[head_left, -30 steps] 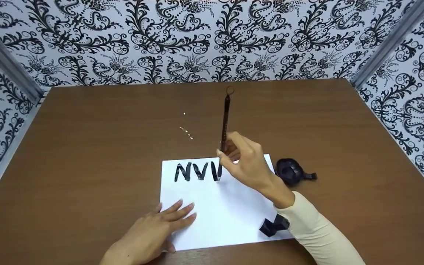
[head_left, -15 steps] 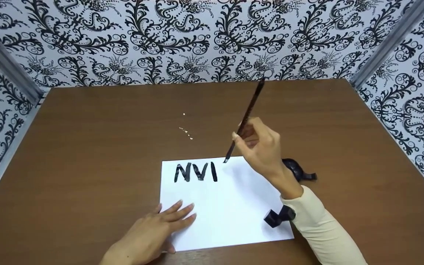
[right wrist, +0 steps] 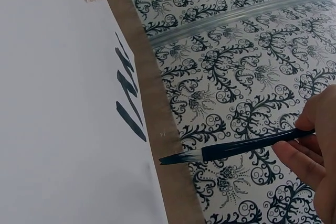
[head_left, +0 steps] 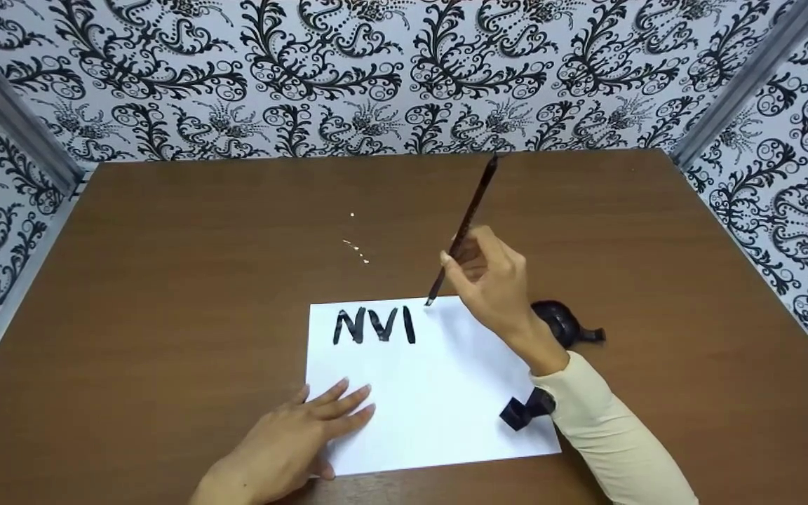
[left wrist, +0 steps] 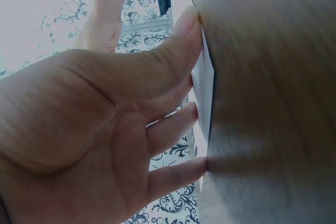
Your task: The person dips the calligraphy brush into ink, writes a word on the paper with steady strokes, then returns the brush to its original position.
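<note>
My right hand [head_left: 495, 284] pinches a dark paintbrush [head_left: 473, 210] between thumb and fingers, its handle leaning up and to the right. In the right wrist view the paintbrush [right wrist: 236, 149] has dark-stained bristles with a pale base. Its tip is close to the top edge of a white sheet of paper [head_left: 425, 407]; whether it touches is hard to tell. Black painted strokes [head_left: 374, 326] reading like "NVI" stand at the paper's upper left. My left hand [head_left: 292, 442] rests with spread fingers on the paper's lower left part; the left wrist view shows its thumb [left wrist: 184, 30] at the sheet's edge.
A small black dish with a short handle [head_left: 560, 324] stands right of the paper, partly behind my right wrist. A black block-like device [head_left: 527, 408] is at that wrist. Small pale specks [head_left: 356, 250] lie on the brown table [head_left: 186, 294]. Patterned walls [head_left: 334, 77] enclose it.
The brush tip has lifted from beside the last stroke and moved up and right, and its handle now leans right. Over the last half second it has barely shifted. My left hand stays put.
</note>
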### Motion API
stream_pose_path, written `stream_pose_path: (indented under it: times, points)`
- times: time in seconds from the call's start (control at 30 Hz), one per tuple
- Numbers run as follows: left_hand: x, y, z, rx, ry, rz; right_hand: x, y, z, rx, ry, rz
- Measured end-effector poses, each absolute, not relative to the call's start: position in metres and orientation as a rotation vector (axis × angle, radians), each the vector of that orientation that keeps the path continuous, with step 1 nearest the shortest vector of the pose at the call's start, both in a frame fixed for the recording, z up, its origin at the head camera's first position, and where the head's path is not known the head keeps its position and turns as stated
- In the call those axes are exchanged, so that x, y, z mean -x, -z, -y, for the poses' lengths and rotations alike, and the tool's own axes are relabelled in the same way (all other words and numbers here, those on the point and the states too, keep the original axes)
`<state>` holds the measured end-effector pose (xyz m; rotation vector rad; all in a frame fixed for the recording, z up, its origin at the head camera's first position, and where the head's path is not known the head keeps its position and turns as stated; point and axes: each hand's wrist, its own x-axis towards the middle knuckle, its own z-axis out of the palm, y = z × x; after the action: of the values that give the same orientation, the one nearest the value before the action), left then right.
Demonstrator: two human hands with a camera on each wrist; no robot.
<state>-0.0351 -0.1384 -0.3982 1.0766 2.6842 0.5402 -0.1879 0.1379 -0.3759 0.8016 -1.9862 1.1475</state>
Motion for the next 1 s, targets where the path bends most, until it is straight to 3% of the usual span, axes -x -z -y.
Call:
stream_pose_path:
  times: [1.0]
  points:
    - [0.0358, 0.3983, 0.1372, -1.081, -0.526, -2.688, 0.1882, 0.3856, -0.1342, -0.813, -1.130, 2.033]
